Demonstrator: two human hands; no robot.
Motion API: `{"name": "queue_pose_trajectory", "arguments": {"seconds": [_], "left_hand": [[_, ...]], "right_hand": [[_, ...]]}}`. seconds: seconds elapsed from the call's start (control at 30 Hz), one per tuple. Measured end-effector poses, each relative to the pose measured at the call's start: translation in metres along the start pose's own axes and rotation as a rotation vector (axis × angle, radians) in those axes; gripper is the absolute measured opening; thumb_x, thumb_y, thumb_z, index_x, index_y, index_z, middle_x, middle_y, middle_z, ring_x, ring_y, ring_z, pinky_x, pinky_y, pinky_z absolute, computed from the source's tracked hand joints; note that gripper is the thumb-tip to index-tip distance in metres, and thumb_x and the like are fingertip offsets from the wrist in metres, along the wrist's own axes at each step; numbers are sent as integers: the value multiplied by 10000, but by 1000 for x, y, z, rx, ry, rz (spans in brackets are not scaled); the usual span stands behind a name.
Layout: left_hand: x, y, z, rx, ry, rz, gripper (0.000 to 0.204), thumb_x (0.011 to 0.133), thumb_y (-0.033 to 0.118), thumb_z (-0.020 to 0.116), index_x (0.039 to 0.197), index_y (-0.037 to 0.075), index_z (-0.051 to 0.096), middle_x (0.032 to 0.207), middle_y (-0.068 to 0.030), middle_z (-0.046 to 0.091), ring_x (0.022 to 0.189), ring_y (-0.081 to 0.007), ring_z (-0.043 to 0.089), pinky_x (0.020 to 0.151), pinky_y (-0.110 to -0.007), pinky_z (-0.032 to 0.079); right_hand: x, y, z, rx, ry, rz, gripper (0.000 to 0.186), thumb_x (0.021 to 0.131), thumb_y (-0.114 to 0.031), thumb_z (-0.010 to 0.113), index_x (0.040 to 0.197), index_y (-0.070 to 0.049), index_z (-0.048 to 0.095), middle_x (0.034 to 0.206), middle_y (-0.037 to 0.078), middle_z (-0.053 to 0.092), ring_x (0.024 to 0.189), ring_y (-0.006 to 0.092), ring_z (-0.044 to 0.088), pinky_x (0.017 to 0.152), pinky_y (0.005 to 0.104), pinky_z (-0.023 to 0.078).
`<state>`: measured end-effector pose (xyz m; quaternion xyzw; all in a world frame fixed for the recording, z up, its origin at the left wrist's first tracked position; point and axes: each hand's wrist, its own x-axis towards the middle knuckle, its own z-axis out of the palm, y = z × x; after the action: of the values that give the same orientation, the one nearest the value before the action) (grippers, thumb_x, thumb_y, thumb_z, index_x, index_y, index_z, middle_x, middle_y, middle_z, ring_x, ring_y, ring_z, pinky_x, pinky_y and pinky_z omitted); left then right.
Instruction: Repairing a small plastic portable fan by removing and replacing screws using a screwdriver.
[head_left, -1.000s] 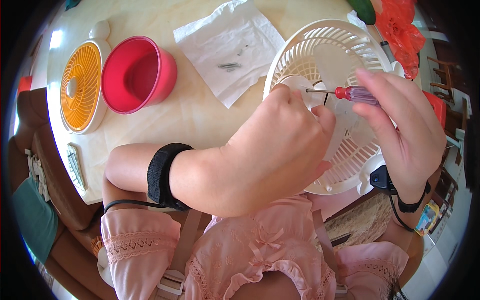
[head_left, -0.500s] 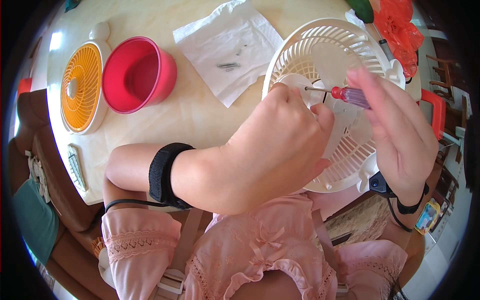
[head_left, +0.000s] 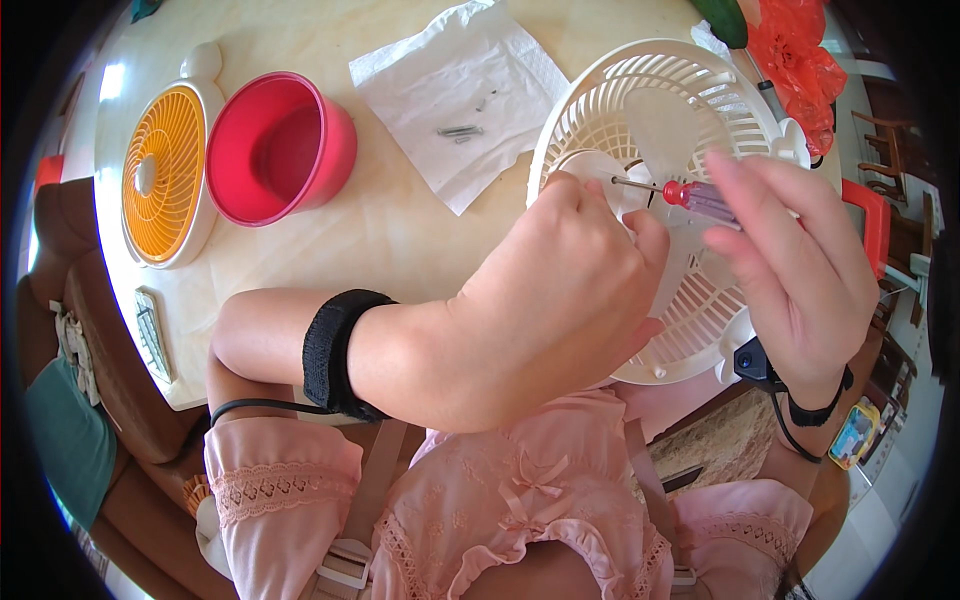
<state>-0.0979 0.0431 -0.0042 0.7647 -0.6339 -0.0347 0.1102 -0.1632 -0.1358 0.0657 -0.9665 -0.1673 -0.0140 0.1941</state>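
A white round fan housing (head_left: 575,115) with a slatted grille leans toward me at the table's right, with pale blades (head_left: 665,125) inside. My left hand (head_left: 585,260) is closed at the fan's centre, its fingers bent round a white rounded part (head_left: 592,163); the fingertips are partly hidden. A screwdriver (head_left: 697,198) with a red and clear purple handle lies almost level, its tip against that part near my left fingers. My right hand (head_left: 805,260) has its fingers and thumb on either side of the handle's end, loosely holding it.
On the left stand an orange-grilled fan cover (head_left: 160,180) and a pink-red bowl (head_left: 335,150). White tissue (head_left: 480,70) at the back carries several small screws (head_left: 460,132). A red plastic bag (head_left: 790,60) and a green object (head_left: 722,20) lie far right; a remote (head_left: 152,330) near left.
My right fingers have shifted round the screwdriver's handle, and the thumb now shows below it. The screwdriver remains nearly in place. My left hand is almost still at the fan.
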Motion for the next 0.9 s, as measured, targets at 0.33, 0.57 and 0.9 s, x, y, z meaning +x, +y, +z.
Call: {"name": "queue_pose_trajectory", "arguments": {"seconds": [0.33, 0.57, 0.9], "left_hand": [[1, 1, 4, -33, 23, -13, 438, 876, 424, 611, 830, -11, 583, 678, -32, 521, 661, -180, 540, 620, -296, 384], [0, 1, 5, -49, 29, -23, 448, 872, 431, 613, 831, -13, 578, 657, -22, 514, 649, -174, 536, 614, -295, 377], [0, 0, 4, -39, 10, -15, 441, 872, 431, 612, 817, -6, 588, 652, -25, 516, 649, -178, 537, 617, -300, 381]], "right_hand": [[2, 8, 9, -8, 113, -71, 310, 897, 79, 510, 1188, 88, 617, 1234, 222, 602, 1087, 290, 626, 967, 335, 487], [-3, -2, 1, 64, -9, 37, 324, 895, 86, 511, 1205, 85, 608, 1225, 222, 606, 1063, 279, 636, 940, 330, 497], [-1, 1, 1, -22, 40, 34, 321, 871, 47, 599, 1191, 64, 622, 1143, 176, 647, 1009, 261, 644, 883, 302, 503]]}}
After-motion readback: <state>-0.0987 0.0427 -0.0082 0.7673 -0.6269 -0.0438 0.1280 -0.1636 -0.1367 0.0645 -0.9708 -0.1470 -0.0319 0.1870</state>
